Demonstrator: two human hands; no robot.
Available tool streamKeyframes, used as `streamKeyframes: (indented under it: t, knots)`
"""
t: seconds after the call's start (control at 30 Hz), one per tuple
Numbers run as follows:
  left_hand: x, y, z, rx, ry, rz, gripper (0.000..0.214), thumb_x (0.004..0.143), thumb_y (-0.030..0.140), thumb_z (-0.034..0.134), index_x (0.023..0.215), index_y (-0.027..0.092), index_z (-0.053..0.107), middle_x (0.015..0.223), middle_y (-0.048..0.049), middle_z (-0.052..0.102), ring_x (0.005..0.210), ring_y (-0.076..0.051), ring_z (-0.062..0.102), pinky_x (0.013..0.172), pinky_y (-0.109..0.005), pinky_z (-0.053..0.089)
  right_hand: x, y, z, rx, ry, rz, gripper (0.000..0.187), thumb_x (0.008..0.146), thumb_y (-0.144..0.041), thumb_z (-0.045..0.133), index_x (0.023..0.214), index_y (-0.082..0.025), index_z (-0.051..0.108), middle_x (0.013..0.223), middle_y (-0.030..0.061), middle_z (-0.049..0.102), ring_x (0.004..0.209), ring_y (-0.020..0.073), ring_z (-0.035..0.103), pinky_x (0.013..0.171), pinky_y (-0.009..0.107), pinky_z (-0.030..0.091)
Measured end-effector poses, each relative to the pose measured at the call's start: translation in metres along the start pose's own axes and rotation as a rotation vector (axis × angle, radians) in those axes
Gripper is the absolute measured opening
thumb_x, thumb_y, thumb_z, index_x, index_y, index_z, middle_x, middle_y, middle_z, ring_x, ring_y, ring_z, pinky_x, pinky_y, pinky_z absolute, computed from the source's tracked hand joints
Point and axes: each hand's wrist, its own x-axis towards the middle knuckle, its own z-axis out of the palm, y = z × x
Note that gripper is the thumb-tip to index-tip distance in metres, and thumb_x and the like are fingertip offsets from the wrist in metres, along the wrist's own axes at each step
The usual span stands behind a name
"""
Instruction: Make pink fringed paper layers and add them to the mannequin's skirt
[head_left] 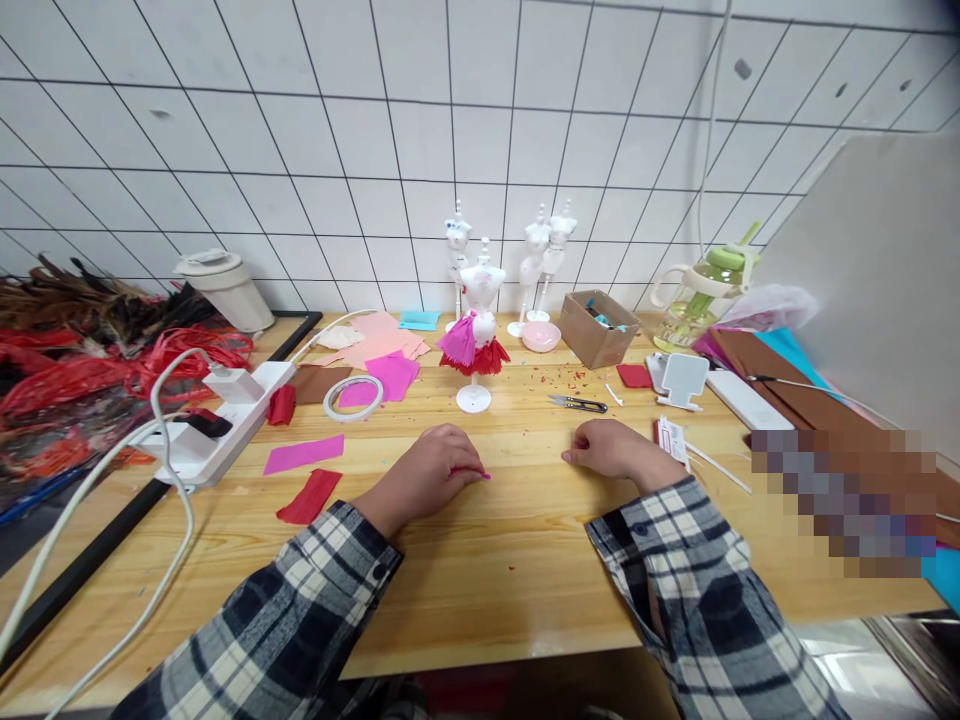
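My left hand (427, 475) rests low over the table, its fingers closed in a pinch on a tiny magenta scrap (486, 476). To the right, my right hand (613, 448) is curled near the tabletop, thumb and fingers drawn together; whatever lies between them, if anything, is hidden. Beyond both hands stands a small white mannequin (482, 290) on a round base. It wears a red fringed skirt (493, 358) with a magenta fringed piece (459, 340) over one side. Thread snips (579, 404) lie just past my right hand.
Left are a magenta strip (304, 454), a red piece (309, 497), a tape roll (330, 398) and a power strip (255, 405). At the back stand more mannequins (535, 250), a pink bowl (541, 337) and a cardboard box (596, 345). A drink bottle (679, 325) stands right.
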Motion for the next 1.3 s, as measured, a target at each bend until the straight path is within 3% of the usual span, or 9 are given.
streamKeyframes:
  t: [0.13, 0.33, 0.47, 0.6, 0.77, 1.03, 1.13, 1.3]
  knots:
    - [0.000, 0.000, 0.000, -0.001, -0.011, 0.004, 0.021, 0.093, 0.031, 0.058, 0.084, 0.022, 0.075, 0.085, -0.0036, 0.074, 0.086, -0.017, 0.062, 0.085, -0.034, 0.044, 0.005, 0.000, 0.007, -0.029, 0.053, 0.047, 0.021, 0.079, -0.043, 0.065, 0.081, -0.022, 0.069, 0.092, 0.0065, 0.072, 0.082, 0.0228, 0.063, 0.061, 0.030, 0.038]
    - [0.000, 0.000, 0.001, 0.005, 0.011, 0.000, 0.020, 0.093, 0.031, 0.058, 0.086, 0.023, 0.075, 0.089, -0.0034, 0.075, 0.088, -0.018, 0.062, 0.087, -0.034, 0.044, 0.007, 0.010, 0.007, 0.228, 0.208, 0.059, 0.024, 0.075, -0.041, 0.069, 0.090, -0.022, 0.066, 0.087, 0.0034, 0.071, 0.076, 0.0181, 0.062, 0.059, 0.026, 0.037]
    - [0.001, 0.001, 0.002, 0.011, 0.026, 0.019, 0.020, 0.093, 0.032, 0.058, 0.086, 0.023, 0.076, 0.090, -0.0020, 0.076, 0.092, -0.019, 0.062, 0.089, -0.035, 0.044, 0.008, 0.016, 0.004, 0.296, 0.321, 0.102, 0.021, 0.079, -0.041, 0.065, 0.083, -0.021, 0.066, 0.079, 0.0025, 0.070, 0.070, 0.0164, 0.060, 0.056, 0.026, 0.036]
    - [0.002, 0.003, 0.002, 0.017, 0.039, 0.022, 0.020, 0.092, 0.032, 0.059, 0.086, 0.024, 0.076, 0.090, -0.0021, 0.076, 0.092, -0.019, 0.062, 0.089, -0.035, 0.044, 0.014, 0.013, 0.009, 0.282, 0.283, 0.071, 0.026, 0.073, -0.047, 0.070, 0.075, -0.021, 0.066, 0.075, 0.0024, 0.069, 0.066, 0.0158, 0.059, 0.054, 0.026, 0.034]
    - [0.001, 0.004, 0.000, 0.027, 0.027, 0.025, 0.020, 0.093, 0.031, 0.058, 0.087, 0.024, 0.076, 0.092, -0.0017, 0.076, 0.095, -0.019, 0.062, 0.092, -0.036, 0.043, 0.026, 0.010, 0.020, 0.247, 0.234, 0.072, 0.019, 0.072, -0.039, 0.071, 0.070, -0.021, 0.064, 0.076, 0.0021, 0.069, 0.068, 0.0154, 0.058, 0.055, 0.025, 0.034]
    - [0.000, 0.005, -0.001, 0.033, 0.018, 0.024, 0.022, 0.094, 0.033, 0.057, 0.086, 0.023, 0.075, 0.090, -0.0026, 0.076, 0.094, -0.019, 0.061, 0.091, -0.035, 0.043, 0.033, 0.018, 0.024, 0.544, 0.337, 0.010, 0.031, 0.065, -0.029, 0.074, 0.090, -0.020, 0.058, 0.068, -0.0037, 0.059, 0.058, 0.0118, 0.052, 0.054, 0.023, 0.036]
    - [0.000, 0.006, -0.002, 0.037, 0.017, 0.022, 0.021, 0.093, 0.032, 0.058, 0.086, 0.023, 0.075, 0.090, -0.0024, 0.075, 0.094, -0.018, 0.061, 0.091, -0.035, 0.043, 0.033, 0.019, 0.020, 0.691, 0.386, -0.108, 0.018, 0.073, -0.029, 0.066, 0.087, -0.019, 0.062, 0.070, -0.0021, 0.061, 0.062, 0.0125, 0.054, 0.059, 0.023, 0.042]
    - [-0.001, 0.006, -0.002, 0.040, 0.006, 0.019, 0.021, 0.093, 0.031, 0.057, 0.086, 0.023, 0.075, 0.091, -0.0025, 0.076, 0.094, -0.018, 0.061, 0.091, -0.035, 0.043, 0.029, 0.012, 0.015, 0.552, 0.617, -0.181, 0.013, 0.075, -0.023, 0.061, 0.081, -0.021, 0.072, 0.097, 0.0044, 0.072, 0.090, 0.0189, 0.063, 0.081, 0.030, 0.047]
